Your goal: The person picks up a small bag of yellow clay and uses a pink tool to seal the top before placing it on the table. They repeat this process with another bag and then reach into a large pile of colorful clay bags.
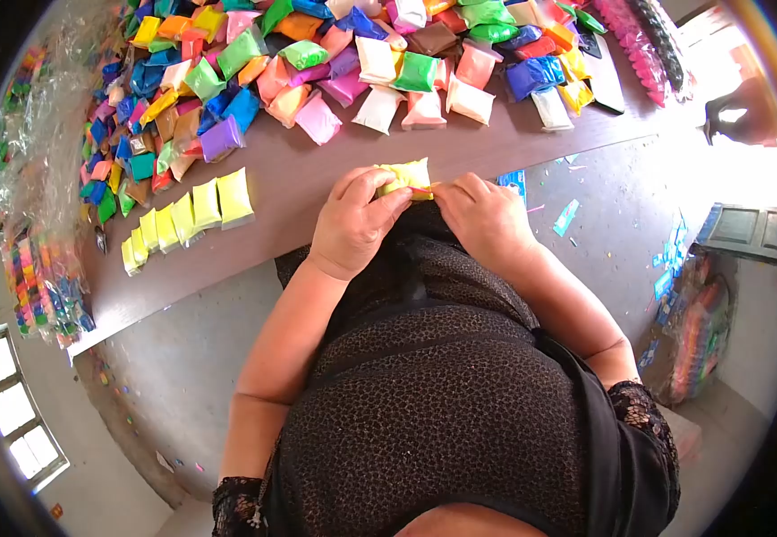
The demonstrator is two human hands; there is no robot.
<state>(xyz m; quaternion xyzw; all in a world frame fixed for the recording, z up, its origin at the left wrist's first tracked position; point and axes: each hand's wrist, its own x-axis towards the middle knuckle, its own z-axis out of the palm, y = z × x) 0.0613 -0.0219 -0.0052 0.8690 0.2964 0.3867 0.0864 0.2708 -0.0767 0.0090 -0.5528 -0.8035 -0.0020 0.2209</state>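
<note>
Near the table's front edge, my left hand point(352, 219) is closed on a small yellow packet point(409, 172), with thumb and fingers around its left side. My right hand point(487, 215) pinches at the lower right corner of this packet. A thin pink-red strip point(420, 189) shows between the two hands; what it belongs to is too small to tell. Left of my hands, several similar yellow packets point(206, 204) lie in a slanting row on the table.
A large heap of colourful packets point(299, 54) covers the far side of the brown table point(290, 188). Clear plastic bags point(30, 179) hang over its left end. Pink bagged items point(634, 54) lie far right. Blue scraps point(567, 217) litter the floor beyond the edge.
</note>
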